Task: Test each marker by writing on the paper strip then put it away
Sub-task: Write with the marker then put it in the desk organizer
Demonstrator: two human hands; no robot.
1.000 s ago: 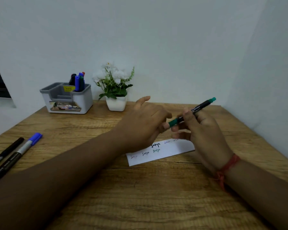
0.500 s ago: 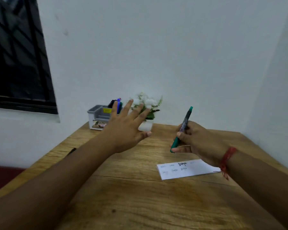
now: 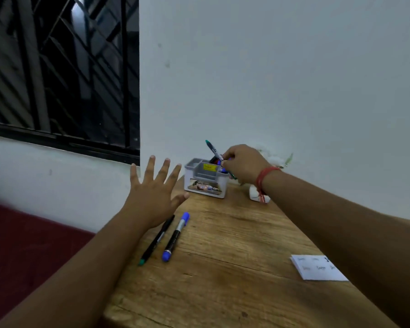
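Right hand [image 3: 243,165] is now reaching over the grey organiser [image 3: 206,178] at the back of the surface [image 3: 234,268]; half a second ago it was holding the green marker [image 3: 214,153] upright near the paper strip [image 3: 317,267]. Its fingers are pinching the marker mid-barrel, green end tilted up and away, lower end hidden behind the hand above the organiser's rear compartment. Judgement: writing test for this marker is done and it is being put away; not yet released.

Left hand [image 3: 155,192] is hovering with fingers spread wide, holding nothing, above the top ends of two markers lying on the surface: a black marker [image 3: 157,240] and a blue marker [image 3: 176,235], side by side, likely next to be tested.

Organiser contents: a dark cap and blue caps are showing in the rear compartment beside the hand; the front compartments are showing nothing from this angle. Strip is lying well apart from the organiser, near the right forearm, with faint writing on it.
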